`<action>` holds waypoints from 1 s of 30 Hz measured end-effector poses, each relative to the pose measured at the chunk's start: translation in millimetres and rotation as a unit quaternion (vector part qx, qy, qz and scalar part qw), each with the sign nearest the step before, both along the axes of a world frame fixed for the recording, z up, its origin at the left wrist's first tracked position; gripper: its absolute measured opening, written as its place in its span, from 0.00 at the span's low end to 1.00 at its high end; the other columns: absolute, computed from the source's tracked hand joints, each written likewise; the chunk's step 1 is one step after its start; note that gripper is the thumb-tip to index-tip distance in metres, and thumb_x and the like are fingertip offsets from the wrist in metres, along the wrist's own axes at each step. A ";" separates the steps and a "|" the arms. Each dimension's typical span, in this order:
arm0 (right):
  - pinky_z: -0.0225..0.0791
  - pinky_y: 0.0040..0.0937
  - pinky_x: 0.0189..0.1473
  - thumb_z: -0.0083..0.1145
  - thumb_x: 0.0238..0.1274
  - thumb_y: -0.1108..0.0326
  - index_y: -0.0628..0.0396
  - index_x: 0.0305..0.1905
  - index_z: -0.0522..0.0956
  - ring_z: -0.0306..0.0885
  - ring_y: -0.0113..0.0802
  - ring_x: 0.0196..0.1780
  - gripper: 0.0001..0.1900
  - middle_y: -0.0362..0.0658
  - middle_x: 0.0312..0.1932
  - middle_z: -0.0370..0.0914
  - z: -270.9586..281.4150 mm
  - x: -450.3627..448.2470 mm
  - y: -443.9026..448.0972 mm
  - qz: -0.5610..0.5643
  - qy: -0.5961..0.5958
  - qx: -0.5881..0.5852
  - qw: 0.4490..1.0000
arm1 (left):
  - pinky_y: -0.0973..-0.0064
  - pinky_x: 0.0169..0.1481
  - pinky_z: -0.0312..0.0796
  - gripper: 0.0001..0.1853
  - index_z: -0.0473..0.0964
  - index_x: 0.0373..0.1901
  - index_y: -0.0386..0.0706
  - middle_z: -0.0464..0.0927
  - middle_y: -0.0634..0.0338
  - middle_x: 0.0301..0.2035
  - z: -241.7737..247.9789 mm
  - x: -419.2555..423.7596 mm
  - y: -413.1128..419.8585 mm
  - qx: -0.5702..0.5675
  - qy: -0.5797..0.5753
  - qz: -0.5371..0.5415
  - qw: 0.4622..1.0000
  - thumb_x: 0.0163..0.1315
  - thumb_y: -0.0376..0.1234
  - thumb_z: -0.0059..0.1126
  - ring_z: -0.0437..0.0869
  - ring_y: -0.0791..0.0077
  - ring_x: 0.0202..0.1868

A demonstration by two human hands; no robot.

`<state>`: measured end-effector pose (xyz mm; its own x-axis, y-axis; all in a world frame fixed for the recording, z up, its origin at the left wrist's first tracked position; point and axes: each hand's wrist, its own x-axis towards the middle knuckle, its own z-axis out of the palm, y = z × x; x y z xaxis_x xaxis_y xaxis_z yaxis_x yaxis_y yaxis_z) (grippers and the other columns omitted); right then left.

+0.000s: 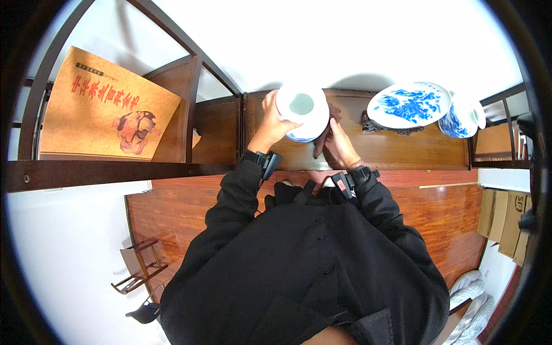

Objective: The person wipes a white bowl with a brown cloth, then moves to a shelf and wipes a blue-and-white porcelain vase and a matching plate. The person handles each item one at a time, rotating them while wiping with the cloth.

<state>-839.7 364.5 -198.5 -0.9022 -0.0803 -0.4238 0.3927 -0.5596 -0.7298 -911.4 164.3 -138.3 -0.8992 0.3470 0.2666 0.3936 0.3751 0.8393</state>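
Observation:
A white porcelain vase (pixel 318 128) with some blue painting low on its side stands on a dark wooden cabinet top (pixel 353 151). Its round mouth faces up towards me. My left hand (pixel 275 123) grips it on the left, the thumb lying across the front below the rim. On the vase's right side, my right hand (pixel 341 144) holds a brown cloth (pixel 320 144) against or close beside the body; the exact contact is hidden. To the right, a blue-and-white porcelain plate (pixel 409 105) leans on a carved dark stand (pixel 390 128). Beside that plate is a blue-and-white vase (pixel 459 120).
A large tan book or box (pixel 108 103) bearing writing stands on the wooden shelving (pixel 194 108) at left. More shelving (pixel 500 164) rises at right. Cardboard boxes (pixel 500 220) lean near the right wall. A wooden stool (pixel 140 265) is at lower left on the reddish floor (pixel 181 211).

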 end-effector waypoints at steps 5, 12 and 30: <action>0.43 0.36 0.69 0.38 0.72 0.52 0.56 0.68 0.58 0.49 0.38 0.70 0.27 0.49 0.68 0.55 26.4 26.1 -3.5 0.055 0.033 0.126 0.990 | 0.55 0.65 0.52 0.41 0.62 0.60 0.42 0.64 0.50 0.54 7.0 8.7 1.0 -0.016 -0.034 0.009 0.999 0.40 0.31 0.70 0.57 0.51 0.62; 0.33 0.39 0.73 0.40 0.70 0.60 0.61 0.69 0.56 0.29 0.50 0.77 0.27 0.55 0.73 0.44 67.6 22.9 -17.7 0.072 0.267 0.403 0.873 | 0.54 0.65 0.51 0.34 0.68 0.54 0.38 0.68 0.49 0.53 8.5 24.7 26.6 -0.004 0.039 0.087 0.995 0.41 0.33 0.70 0.59 0.51 0.61; 0.54 0.36 0.68 0.28 0.72 0.44 0.64 0.64 0.63 0.63 0.38 0.66 0.33 0.52 0.65 0.63 24.0 -79.9 -7.6 0.052 0.117 -0.021 0.992 | 0.59 0.66 0.56 0.45 0.61 0.61 0.38 0.63 0.50 0.56 0.8 9.9 1.3 0.070 -0.058 0.025 0.996 0.37 0.32 0.76 0.62 0.54 0.61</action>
